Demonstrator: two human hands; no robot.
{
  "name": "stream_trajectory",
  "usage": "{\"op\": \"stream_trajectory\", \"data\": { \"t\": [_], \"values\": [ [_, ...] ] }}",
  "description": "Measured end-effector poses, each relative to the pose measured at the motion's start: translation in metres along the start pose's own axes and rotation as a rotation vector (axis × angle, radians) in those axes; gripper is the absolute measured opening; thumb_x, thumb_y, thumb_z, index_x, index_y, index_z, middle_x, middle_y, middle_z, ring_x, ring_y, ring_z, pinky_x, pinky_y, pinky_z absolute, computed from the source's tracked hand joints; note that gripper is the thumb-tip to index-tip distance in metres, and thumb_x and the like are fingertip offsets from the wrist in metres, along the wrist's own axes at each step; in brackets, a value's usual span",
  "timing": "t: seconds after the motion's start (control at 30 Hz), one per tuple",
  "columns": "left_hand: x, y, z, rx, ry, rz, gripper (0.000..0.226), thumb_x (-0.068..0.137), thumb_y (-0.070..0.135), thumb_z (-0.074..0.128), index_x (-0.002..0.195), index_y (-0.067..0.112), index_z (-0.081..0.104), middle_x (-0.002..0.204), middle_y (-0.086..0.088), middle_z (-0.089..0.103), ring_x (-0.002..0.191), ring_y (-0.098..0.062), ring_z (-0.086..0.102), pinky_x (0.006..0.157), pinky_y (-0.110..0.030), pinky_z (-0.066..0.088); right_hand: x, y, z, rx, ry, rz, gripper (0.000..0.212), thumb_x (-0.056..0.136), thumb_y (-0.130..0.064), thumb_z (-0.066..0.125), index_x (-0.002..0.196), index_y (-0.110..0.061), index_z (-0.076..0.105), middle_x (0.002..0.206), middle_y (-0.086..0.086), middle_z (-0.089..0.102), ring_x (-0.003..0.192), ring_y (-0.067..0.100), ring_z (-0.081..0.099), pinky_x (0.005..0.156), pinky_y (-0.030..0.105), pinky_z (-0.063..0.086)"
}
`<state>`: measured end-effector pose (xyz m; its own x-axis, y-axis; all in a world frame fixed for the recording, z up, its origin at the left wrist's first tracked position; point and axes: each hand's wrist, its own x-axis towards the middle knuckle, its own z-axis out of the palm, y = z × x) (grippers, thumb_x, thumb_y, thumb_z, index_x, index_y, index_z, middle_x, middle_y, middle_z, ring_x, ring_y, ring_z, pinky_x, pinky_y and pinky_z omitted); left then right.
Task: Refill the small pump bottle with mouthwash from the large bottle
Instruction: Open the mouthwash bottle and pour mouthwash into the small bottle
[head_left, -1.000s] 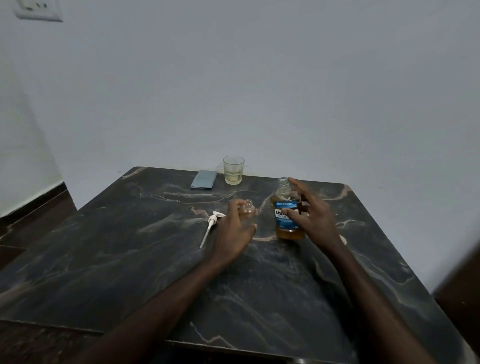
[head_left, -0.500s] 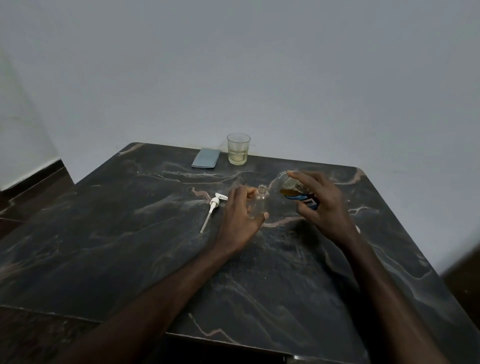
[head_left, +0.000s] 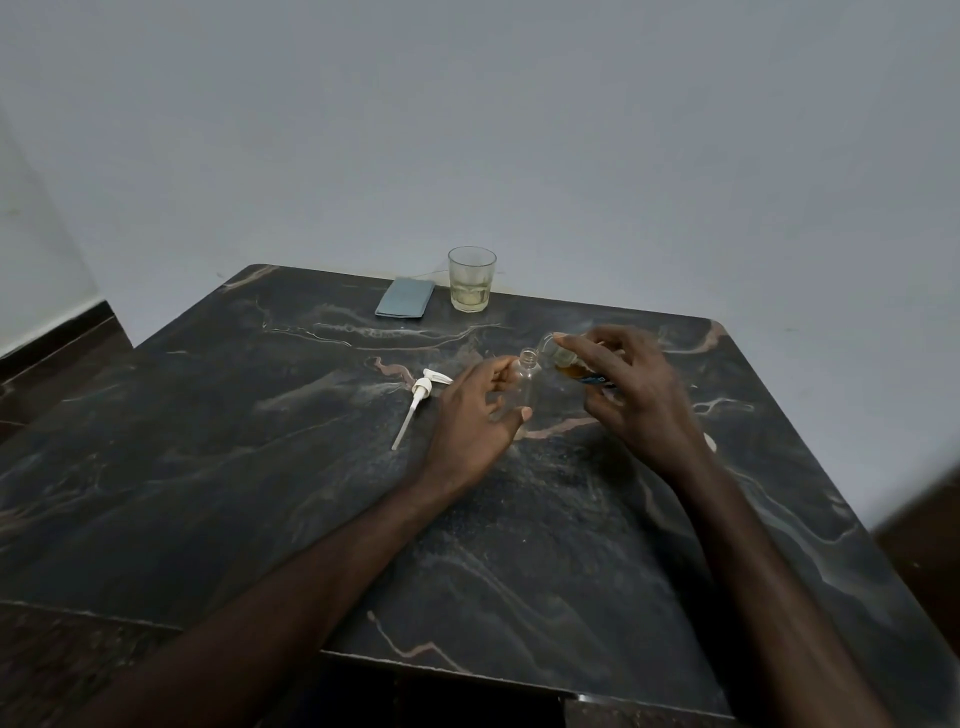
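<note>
The small pump bottle (head_left: 528, 383) stands upright and open-mouthed on the dark marbled counter (head_left: 260, 467). Its clear body is partly hidden by the left hand (head_left: 478, 410), whose thumb and fingers curl round it. The right hand (head_left: 634, 400) grips the large bottle (head_left: 570, 365), tilted with its mouth just beside the small one's. Its fingers cover most of the bottle, leaving only amber liquid and a strip of blue label showing. Whether anything is pouring cannot be told. The white pump head (head_left: 423, 387) lies beside the left hand.

Right hand (head_left: 641, 400) hides most of large bottle (head_left: 567, 365).
</note>
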<state>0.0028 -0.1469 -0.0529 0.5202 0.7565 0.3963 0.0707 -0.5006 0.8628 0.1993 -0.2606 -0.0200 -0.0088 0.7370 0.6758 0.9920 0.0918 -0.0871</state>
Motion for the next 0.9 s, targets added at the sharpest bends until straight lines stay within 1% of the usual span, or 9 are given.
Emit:
{"op": "stream_trajectory", "data": {
  "t": [0.13, 0.2, 0.27, 0.33, 0.4, 0.57, 0.7, 0.9],
  "values": [
    [-0.0004, 0.0008, -0.0008, 0.005, 0.001, 0.002, 0.061, 0.083, 0.01, 0.084, 0.138, 0.018, 0.059, 0.127, 0.004, 0.066, 0.115, -0.006, 0.064, 0.095, -0.02, 0.056, 0.0009, -0.001, 0.0007, -0.019, 0.006, -0.008, 0.072, 0.085, -0.004, 0.074, 0.15, -0.029, 0.052, 0.137, 0.014, 0.055, 0.121, 0.034, 0.055, 0.082, 0.051, 0.058],
    [-0.0002, 0.0003, -0.0003, 0.009, 0.004, 0.003, 0.062, 0.082, 0.01, 0.085, 0.139, 0.017, 0.058, 0.128, 0.003, 0.067, 0.115, -0.006, 0.064, 0.095, -0.018, 0.056, 0.0015, -0.0011, 0.0006, -0.021, 0.008, -0.013, 0.074, 0.085, -0.004, 0.074, 0.15, -0.03, 0.051, 0.138, 0.014, 0.054, 0.121, 0.034, 0.055, 0.083, 0.052, 0.058],
    [-0.0001, -0.0003, 0.0004, 0.016, 0.005, 0.001, 0.064, 0.082, 0.009, 0.084, 0.14, 0.016, 0.058, 0.13, 0.002, 0.067, 0.116, -0.007, 0.065, 0.095, -0.015, 0.055, 0.0018, -0.002, 0.0004, -0.021, 0.01, -0.019, 0.074, 0.086, -0.003, 0.073, 0.15, -0.031, 0.051, 0.137, 0.013, 0.055, 0.121, 0.034, 0.055, 0.085, 0.051, 0.058],
    [0.0, 0.0, 0.0004, 0.015, 0.007, -0.005, 0.064, 0.083, 0.008, 0.084, 0.141, 0.014, 0.057, 0.132, 0.0, 0.067, 0.116, -0.007, 0.065, 0.092, -0.008, 0.052, 0.0024, -0.0028, -0.0002, -0.019, 0.015, -0.029, 0.073, 0.086, -0.001, 0.073, 0.15, -0.03, 0.053, 0.137, 0.012, 0.056, 0.119, 0.034, 0.056, 0.086, 0.049, 0.056],
    [0.0, 0.0007, 0.0001, 0.012, 0.009, -0.008, 0.064, 0.083, 0.006, 0.083, 0.141, 0.012, 0.057, 0.133, -0.001, 0.067, 0.116, -0.007, 0.064, 0.09, -0.004, 0.049, 0.0031, -0.0036, -0.0007, -0.025, 0.016, -0.036, 0.074, 0.086, 0.001, 0.074, 0.149, -0.031, 0.053, 0.136, 0.012, 0.056, 0.118, 0.034, 0.056, 0.086, 0.048, 0.055],
    [-0.0002, 0.001, -0.0006, 0.018, 0.003, -0.012, 0.064, 0.084, 0.006, 0.082, 0.142, 0.012, 0.056, 0.134, -0.002, 0.066, 0.116, -0.005, 0.063, 0.089, -0.003, 0.049, 0.0048, -0.0051, -0.0008, -0.04, 0.014, -0.038, 0.072, 0.086, 0.002, 0.073, 0.148, -0.031, 0.055, 0.135, 0.013, 0.057, 0.116, 0.035, 0.057, 0.084, 0.048, 0.056],
    [-0.0001, 0.0011, -0.0008, 0.019, 0.008, -0.005, 0.064, 0.083, 0.006, 0.083, 0.141, 0.013, 0.057, 0.132, 0.0, 0.068, 0.115, -0.005, 0.065, 0.097, -0.015, 0.054, 0.0063, -0.0056, -0.002, -0.068, 0.014, -0.042, 0.069, 0.087, 0.002, 0.073, 0.147, -0.028, 0.059, 0.135, 0.014, 0.057, 0.113, 0.033, 0.056, 0.083, 0.045, 0.054],
    [-0.0008, 0.0018, -0.0008, 0.023, 0.011, 0.0, 0.061, 0.084, 0.007, 0.083, 0.14, 0.013, 0.059, 0.129, 0.001, 0.069, 0.111, -0.002, 0.065, 0.092, -0.01, 0.052, 0.0086, -0.0086, -0.0041, -0.121, 0.0, -0.039, 0.066, 0.088, 0.0, 0.072, 0.147, -0.029, 0.061, 0.136, 0.015, 0.058, 0.114, 0.032, 0.055, 0.079, 0.044, 0.055]
  ]
}}
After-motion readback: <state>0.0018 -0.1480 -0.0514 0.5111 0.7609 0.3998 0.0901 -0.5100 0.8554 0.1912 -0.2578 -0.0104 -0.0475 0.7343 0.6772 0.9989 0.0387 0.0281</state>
